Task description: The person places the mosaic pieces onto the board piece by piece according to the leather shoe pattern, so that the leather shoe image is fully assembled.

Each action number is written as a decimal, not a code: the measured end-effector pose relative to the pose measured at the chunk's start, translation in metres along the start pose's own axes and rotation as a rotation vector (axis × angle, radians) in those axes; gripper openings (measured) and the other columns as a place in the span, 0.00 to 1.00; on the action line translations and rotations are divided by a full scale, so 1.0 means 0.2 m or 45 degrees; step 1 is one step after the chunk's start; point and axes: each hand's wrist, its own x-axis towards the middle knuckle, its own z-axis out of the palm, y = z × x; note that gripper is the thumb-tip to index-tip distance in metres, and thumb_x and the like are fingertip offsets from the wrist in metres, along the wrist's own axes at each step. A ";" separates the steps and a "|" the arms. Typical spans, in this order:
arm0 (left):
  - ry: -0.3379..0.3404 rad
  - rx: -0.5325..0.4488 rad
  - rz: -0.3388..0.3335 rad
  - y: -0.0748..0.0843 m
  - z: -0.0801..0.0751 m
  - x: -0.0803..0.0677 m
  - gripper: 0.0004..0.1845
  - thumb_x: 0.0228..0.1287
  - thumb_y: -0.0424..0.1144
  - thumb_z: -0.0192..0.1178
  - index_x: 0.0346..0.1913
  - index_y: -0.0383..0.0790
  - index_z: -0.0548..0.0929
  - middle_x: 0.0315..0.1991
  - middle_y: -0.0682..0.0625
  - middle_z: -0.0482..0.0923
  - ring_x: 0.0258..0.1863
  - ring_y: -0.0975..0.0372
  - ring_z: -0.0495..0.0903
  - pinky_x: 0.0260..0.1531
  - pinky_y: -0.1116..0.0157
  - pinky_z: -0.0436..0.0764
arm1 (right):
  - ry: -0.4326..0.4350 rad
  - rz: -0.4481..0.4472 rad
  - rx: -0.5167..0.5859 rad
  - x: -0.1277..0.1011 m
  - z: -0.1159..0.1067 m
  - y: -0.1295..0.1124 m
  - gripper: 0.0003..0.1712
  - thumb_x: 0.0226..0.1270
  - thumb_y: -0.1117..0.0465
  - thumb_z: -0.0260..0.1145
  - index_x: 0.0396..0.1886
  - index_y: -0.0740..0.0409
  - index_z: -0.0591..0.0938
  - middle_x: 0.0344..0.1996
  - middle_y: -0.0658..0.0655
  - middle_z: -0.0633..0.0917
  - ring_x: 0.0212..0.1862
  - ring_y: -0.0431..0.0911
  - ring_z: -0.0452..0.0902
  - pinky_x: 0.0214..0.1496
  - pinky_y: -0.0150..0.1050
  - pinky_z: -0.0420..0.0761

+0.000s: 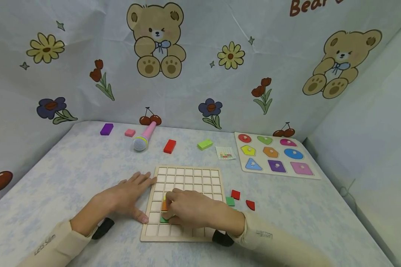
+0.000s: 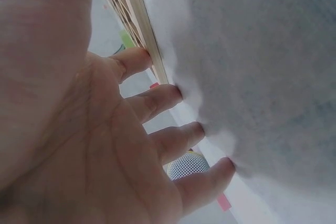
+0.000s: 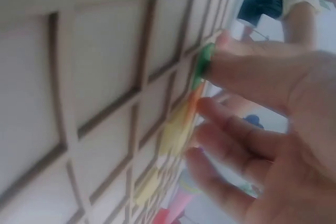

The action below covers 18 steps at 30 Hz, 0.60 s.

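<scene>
And here's the grid board [image 1: 188, 180], lower centre of frame; left hand [image 1: 127, 196] spread at its left edge, gripping nothing; right hand [image 1: 190, 208] nearer, fingers curled, pinching the green tile [image 1: 163, 220], directly under those tips, lower centre-left; long axis hidden by fingers

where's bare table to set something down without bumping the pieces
Left side: between the left hand and the purple rectangular block. Right side: below the white shape-puzzle board, right of the red quarter-circle piece. Crowded: the right edge of the pale wooden grid board, by the green square piece and red square piece, and around the pink toy microphone.
</scene>
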 end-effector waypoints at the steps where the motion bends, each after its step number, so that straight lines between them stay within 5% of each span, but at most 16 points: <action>1: -0.001 -0.001 -0.003 0.00 0.00 0.00 0.67 0.37 0.69 0.74 0.78 0.40 0.56 0.79 0.33 0.50 0.76 0.33 0.47 0.66 0.28 0.56 | -0.024 0.007 0.017 -0.01 0.00 0.00 0.14 0.69 0.49 0.68 0.53 0.34 0.87 0.45 0.42 0.80 0.44 0.35 0.72 0.42 0.22 0.75; 5: -0.015 -0.007 -0.015 0.00 0.00 0.00 0.67 0.37 0.69 0.74 0.78 0.40 0.56 0.79 0.34 0.49 0.77 0.33 0.47 0.66 0.28 0.55 | -0.040 0.005 0.141 -0.07 -0.01 0.03 0.20 0.73 0.48 0.64 0.63 0.38 0.82 0.54 0.44 0.78 0.50 0.36 0.71 0.49 0.23 0.75; 10: -0.027 -0.005 -0.028 0.00 0.00 0.00 0.68 0.37 0.69 0.74 0.79 0.41 0.55 0.79 0.34 0.48 0.77 0.34 0.46 0.67 0.28 0.54 | 0.083 0.046 0.344 -0.19 -0.03 0.11 0.18 0.74 0.50 0.64 0.59 0.46 0.82 0.56 0.47 0.79 0.54 0.39 0.76 0.56 0.29 0.79; 18: -0.027 -0.010 -0.044 0.01 0.00 0.00 0.68 0.37 0.68 0.76 0.79 0.42 0.55 0.80 0.35 0.48 0.77 0.34 0.45 0.68 0.29 0.53 | 0.033 0.446 0.530 -0.46 -0.03 0.34 0.11 0.67 0.52 0.71 0.47 0.47 0.86 0.47 0.44 0.84 0.49 0.43 0.80 0.51 0.37 0.83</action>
